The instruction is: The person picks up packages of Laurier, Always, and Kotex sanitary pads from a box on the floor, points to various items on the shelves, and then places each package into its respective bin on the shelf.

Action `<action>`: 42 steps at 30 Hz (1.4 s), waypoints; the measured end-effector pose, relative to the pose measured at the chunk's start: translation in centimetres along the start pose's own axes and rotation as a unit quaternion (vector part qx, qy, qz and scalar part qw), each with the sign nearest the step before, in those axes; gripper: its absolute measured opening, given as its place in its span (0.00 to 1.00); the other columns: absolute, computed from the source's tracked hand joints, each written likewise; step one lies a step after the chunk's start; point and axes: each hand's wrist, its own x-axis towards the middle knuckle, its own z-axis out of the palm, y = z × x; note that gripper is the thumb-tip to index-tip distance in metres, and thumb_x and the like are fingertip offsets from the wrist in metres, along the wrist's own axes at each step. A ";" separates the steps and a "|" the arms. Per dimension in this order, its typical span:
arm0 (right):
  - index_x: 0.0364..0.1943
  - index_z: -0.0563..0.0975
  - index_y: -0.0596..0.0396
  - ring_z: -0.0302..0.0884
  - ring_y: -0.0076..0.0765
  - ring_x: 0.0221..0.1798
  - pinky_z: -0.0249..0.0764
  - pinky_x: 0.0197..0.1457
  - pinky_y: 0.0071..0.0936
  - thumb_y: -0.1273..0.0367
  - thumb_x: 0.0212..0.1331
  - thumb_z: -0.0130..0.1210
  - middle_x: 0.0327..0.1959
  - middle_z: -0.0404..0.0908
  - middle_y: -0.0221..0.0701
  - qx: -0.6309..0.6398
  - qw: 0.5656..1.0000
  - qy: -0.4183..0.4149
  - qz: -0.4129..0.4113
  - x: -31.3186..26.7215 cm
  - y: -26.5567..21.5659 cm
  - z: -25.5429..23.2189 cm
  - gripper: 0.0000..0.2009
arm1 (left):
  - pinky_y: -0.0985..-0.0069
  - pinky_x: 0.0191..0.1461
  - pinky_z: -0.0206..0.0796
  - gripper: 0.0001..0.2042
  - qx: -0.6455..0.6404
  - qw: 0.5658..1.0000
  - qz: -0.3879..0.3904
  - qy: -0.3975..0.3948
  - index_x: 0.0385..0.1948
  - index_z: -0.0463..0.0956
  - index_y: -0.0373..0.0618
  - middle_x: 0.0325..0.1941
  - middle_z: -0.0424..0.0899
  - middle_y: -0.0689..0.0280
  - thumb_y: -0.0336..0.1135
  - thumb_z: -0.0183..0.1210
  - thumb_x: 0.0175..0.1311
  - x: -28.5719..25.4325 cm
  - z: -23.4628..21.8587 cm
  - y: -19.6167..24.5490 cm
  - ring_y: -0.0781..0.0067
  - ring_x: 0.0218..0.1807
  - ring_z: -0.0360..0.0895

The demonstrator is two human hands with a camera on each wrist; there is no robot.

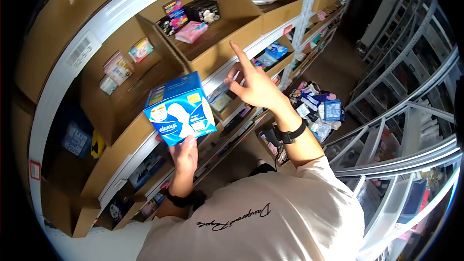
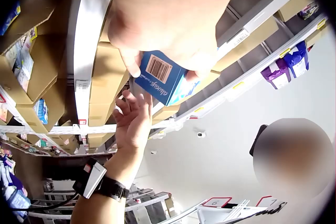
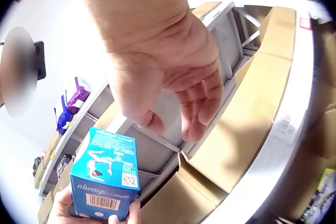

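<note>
A blue box of Always sanitary pads (image 1: 182,116) sits in my left hand (image 1: 185,158), which grips its lower end with the thumb on the near face. In the left wrist view the box's barcode end (image 2: 157,74) shows between thumb and fingers. My right hand (image 1: 257,86) is raised beside the box, apart from it and holding nothing. Its index finger points toward the shelf and the other fingers bend loosely. From the right wrist, the box (image 3: 105,174) appears below that hand, barcode facing the camera.
Cardboard bins (image 1: 220,50) on the metal shelf hold small packs, among them a pink pack (image 1: 192,32) and a pale pink pack (image 1: 118,66). A heap of packages (image 1: 314,108) lies on the floor at the right. Another rack (image 1: 386,135) stands across the aisle.
</note>
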 end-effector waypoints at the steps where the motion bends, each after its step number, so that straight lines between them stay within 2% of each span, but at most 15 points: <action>1: 0.75 0.45 0.54 0.82 0.50 0.38 0.74 0.47 0.38 0.71 0.56 0.57 0.35 0.82 0.40 -0.014 1.000 0.002 0.001 0.2 0.4 -0.8 0.43 | 0.58 0.71 0.57 0.33 0.002 1.000 -0.007 0.011 0.68 0.56 0.47 0.67 0.66 0.61 0.17 0.53 0.58 0.1 0.7 -0.1 0.61 0.69 0.64; 3: 0.75 0.44 0.52 0.78 0.31 0.29 0.75 0.38 0.29 0.73 0.58 0.58 0.32 0.81 0.33 -0.034 0.997 0.040 -0.053 0.8 2.2 -2.0 0.43 | 0.59 0.68 0.62 0.32 0.028 0.999 -0.032 0.031 0.67 0.57 0.46 0.66 0.66 0.59 0.17 0.54 0.60 0.7 2.3 -0.2 0.59 0.67 0.66; 4: 0.75 0.44 0.52 0.78 0.31 0.29 0.75 0.38 0.29 0.73 0.58 0.58 0.32 0.81 0.33 -0.034 0.997 0.040 -0.051 1.0 3.0 -3.0 0.43 | 0.58 0.65 0.66 0.30 0.042 0.998 -0.028 0.039 0.67 0.57 0.45 0.66 0.67 0.58 0.18 0.54 0.61 1.0 2.7 -0.8 0.59 0.65 0.69; 5: 0.75 0.44 0.52 0.78 0.31 0.29 0.75 0.39 0.28 0.73 0.58 0.58 0.32 0.81 0.33 -0.026 0.997 0.043 -0.059 1.3 3.5 -3.9 0.43 | 0.50 0.67 0.65 0.25 0.072 0.997 -0.016 0.017 0.66 0.59 0.41 0.69 0.65 0.54 0.20 0.49 0.65 1.3 2.2 -1.6 0.54 0.68 0.66; 11: 0.75 0.46 0.50 0.78 0.31 0.32 0.75 0.43 0.28 0.73 0.57 0.59 0.32 0.81 0.33 -0.023 0.997 0.064 -0.033 2.2 6.8 -11.2 0.43 | 0.49 0.69 0.63 0.27 0.061 0.998 -0.008 0.005 0.68 0.57 0.43 0.70 0.64 0.56 0.22 0.50 0.67 4.0 8.4 -5.7 0.54 0.70 0.65; 13: 0.74 0.47 0.54 0.80 0.40 0.29 0.74 0.37 0.31 0.70 0.57 0.59 0.33 0.82 0.35 -0.044 0.992 0.090 -0.071 2.5 9.1 -13.4 0.43 | 0.48 0.69 0.62 0.28 0.045 0.999 -0.007 -0.023 0.69 0.54 0.43 0.70 0.63 0.57 0.23 0.50 0.67 4.7 9.8 -7.4 0.54 0.71 0.63; 15: 0.74 0.49 0.54 0.80 0.36 0.28 0.74 0.37 0.28 0.71 0.56 0.60 0.32 0.82 0.34 -0.023 0.991 0.110 -0.076 2.7 11.2 -15.5 0.42 | 0.49 0.70 0.62 0.29 0.049 0.999 -0.007 -0.017 0.69 0.53 0.42 0.70 0.64 0.56 0.25 0.53 0.66 5.4 10.9 -9.1 0.54 0.70 0.64; 18: 0.74 0.50 0.55 0.79 0.34 0.30 0.75 0.39 0.28 0.72 0.57 0.59 0.31 0.81 0.33 -0.011 0.989 0.137 -0.059 2.4 13.5 -18.1 0.41 | 0.51 0.69 0.63 0.32 0.049 0.995 -0.081 0.012 0.68 0.54 0.43 0.67 0.67 0.56 0.24 0.57 0.61 6.6 12.7 -11.0 0.54 0.68 0.68; 23: 0.74 0.49 0.57 0.78 0.28 0.31 0.75 0.40 0.27 0.73 0.58 0.59 0.27 0.78 0.31 0.041 0.986 0.163 -0.011 0.7 18.1 -20.8 0.41 | 0.54 0.69 0.65 0.31 0.076 0.988 -0.131 0.008 0.66 0.57 0.42 0.66 0.69 0.56 0.29 0.60 0.61 8.4 15.3 -14.5 0.56 0.66 0.70; 27: 0.74 0.48 0.58 0.78 0.24 0.30 0.75 0.40 0.24 0.74 0.58 0.58 0.26 0.77 0.32 0.062 0.985 0.156 0.045 -2.1 21.7 -21.2 0.41 | 0.57 0.67 0.66 0.32 0.116 0.977 -0.180 0.008 0.65 0.56 0.43 0.62 0.72 0.57 0.25 0.61 0.59 9.6 16.2 -17.8 0.57 0.64 0.73; 29: 0.74 0.47 0.59 0.76 0.22 0.29 0.73 0.38 0.22 0.75 0.58 0.58 0.25 0.77 0.30 0.104 0.980 0.155 0.070 -3.5 23.1 -20.7 0.41 | 0.61 0.62 0.73 0.36 0.102 0.971 -0.212 0.028 0.64 0.52 0.47 0.59 0.70 0.59 0.19 0.64 0.55 10.0 16.1 -19.7 0.63 0.61 0.74; 36: 0.75 0.42 0.53 0.76 0.22 0.31 0.74 0.37 0.21 0.80 0.62 0.53 0.31 0.75 0.29 0.085 0.982 0.089 0.145 -7.8 29.3 -17.7 0.41 | 0.61 0.65 0.71 0.33 0.093 0.951 -0.287 0.064 0.59 0.53 0.44 0.59 0.68 0.58 0.23 0.66 0.56 8.6 13.4 -24.7 0.62 0.60 0.74; 37: 0.75 0.47 0.53 0.75 0.24 0.29 0.72 0.37 0.24 0.72 0.58 0.59 0.32 0.78 0.30 0.101 0.975 0.099 0.172 -8.0 29.9 -17.2 0.42 | 0.61 0.65 0.71 0.33 0.099 0.946 -0.299 0.072 0.59 0.52 0.44 0.59 0.68 0.58 0.24 0.66 0.56 8.5 13.2 -25.0 0.62 0.60 0.74; 40: 0.74 0.51 0.54 0.79 0.30 0.33 0.75 0.40 0.26 0.72 0.57 0.59 0.34 0.80 0.32 0.097 0.975 0.107 0.167 -7.0 32.4 -15.8 0.40 | 0.59 0.66 0.70 0.28 0.107 0.944 -0.302 0.081 0.58 0.54 0.45 0.58 0.72 0.57 0.23 0.62 0.61 8.1 12.8 -25.4 0.60 0.60 0.75; 42: 0.69 0.60 0.55 0.80 0.40 0.48 0.76 0.50 0.33 0.69 0.56 0.59 0.46 0.80 0.35 -0.060 0.983 0.094 0.143 -4.6 35.7 -14.7 0.34 | 0.58 0.66 0.69 0.28 0.106 0.945 -0.299 0.080 0.58 0.54 0.45 0.58 0.72 0.57 0.25 0.63 0.61 7.9 12.5 -25.7 0.60 0.60 0.75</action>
